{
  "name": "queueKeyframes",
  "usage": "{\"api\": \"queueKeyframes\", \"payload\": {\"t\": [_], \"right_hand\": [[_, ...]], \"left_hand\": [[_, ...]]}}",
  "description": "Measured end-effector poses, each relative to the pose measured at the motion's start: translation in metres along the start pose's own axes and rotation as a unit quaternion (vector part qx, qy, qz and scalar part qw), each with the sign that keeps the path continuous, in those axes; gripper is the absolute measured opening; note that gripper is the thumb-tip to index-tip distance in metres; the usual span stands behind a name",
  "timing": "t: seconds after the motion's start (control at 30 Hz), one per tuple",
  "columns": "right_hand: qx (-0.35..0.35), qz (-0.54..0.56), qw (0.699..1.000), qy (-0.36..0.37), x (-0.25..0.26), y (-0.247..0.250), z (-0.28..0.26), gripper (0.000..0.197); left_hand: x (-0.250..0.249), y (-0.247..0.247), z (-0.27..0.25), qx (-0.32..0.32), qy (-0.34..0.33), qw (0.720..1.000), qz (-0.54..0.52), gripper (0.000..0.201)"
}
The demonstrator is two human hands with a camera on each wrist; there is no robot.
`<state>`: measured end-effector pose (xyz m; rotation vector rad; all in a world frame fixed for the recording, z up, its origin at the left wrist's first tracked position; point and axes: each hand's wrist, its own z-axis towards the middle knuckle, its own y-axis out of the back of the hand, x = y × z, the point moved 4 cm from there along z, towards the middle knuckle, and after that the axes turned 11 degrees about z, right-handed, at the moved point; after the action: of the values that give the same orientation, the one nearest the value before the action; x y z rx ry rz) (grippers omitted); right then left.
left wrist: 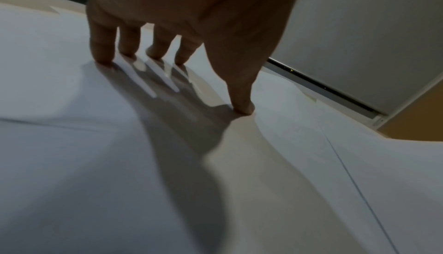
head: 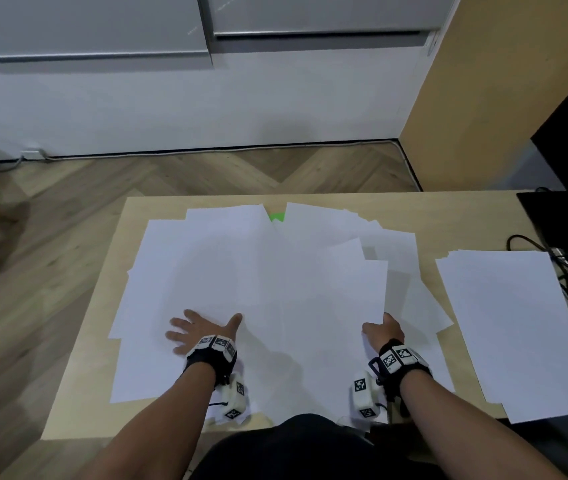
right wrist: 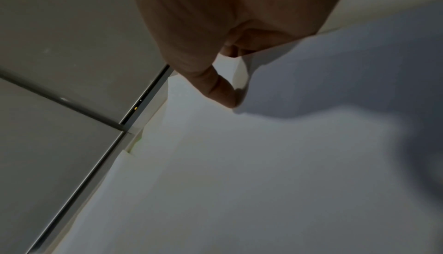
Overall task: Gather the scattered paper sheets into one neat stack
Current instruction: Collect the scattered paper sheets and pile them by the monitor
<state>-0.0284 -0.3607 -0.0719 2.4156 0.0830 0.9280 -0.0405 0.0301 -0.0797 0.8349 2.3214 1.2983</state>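
Several white paper sheets (head: 258,271) lie spread and overlapping across the middle of the light wooden table (head: 95,323). My left hand (head: 199,330) lies flat on the sheets at the near left, fingers spread and straight; in the left wrist view its fingertips (left wrist: 103,57) press the paper (left wrist: 72,144). My right hand (head: 381,329) pinches the near corner of a sheet (head: 345,292) at the right of the spread. In the right wrist view the thumb (right wrist: 225,91) bears on that sheet (right wrist: 263,163), the other fingers tucked under its edge.
A separate pile of white sheets (head: 514,327) lies at the table's right side. Black cables (head: 566,282) and a dark device (head: 545,213) sit at the far right edge. A green marker (head: 276,216) peeks out at the far side of the spread.
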Motion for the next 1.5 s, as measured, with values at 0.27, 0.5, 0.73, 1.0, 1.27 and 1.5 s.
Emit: {"api": "queueKeyframes", "payload": {"t": [0.27,0.5,0.73,1.0,1.27,1.5], "right_hand": [[0.063,-0.001,0.997,0.051,0.023,-0.041,-0.021,0.008],[0.115,-0.045,0.991,0.054,0.029,-0.068,-0.025,0.02],[0.108,0.013,0.994,0.024,0.037,-0.075,-0.031,0.025],[0.112,0.023,0.993,0.008,0.038,-0.082,-0.035,0.018],[0.169,-0.02,0.984,0.048,0.04,-0.099,-0.049,0.026],[0.123,0.003,0.99,0.064,0.032,-0.088,-0.041,0.044]], "left_hand": [[0.025,0.016,0.01,-0.054,-0.039,0.998,-0.004,0.071],[0.015,0.017,0.006,0.017,-0.022,0.94,-0.339,0.06],[-0.002,0.011,-0.005,0.095,-0.129,0.955,-0.251,0.023],[-0.004,0.013,-0.011,0.14,-0.153,0.953,-0.22,0.017],[-0.017,0.011,-0.036,0.174,-0.167,0.945,-0.222,0.079],[-0.027,0.046,-0.055,0.09,-0.266,0.933,-0.225,0.029]]}}
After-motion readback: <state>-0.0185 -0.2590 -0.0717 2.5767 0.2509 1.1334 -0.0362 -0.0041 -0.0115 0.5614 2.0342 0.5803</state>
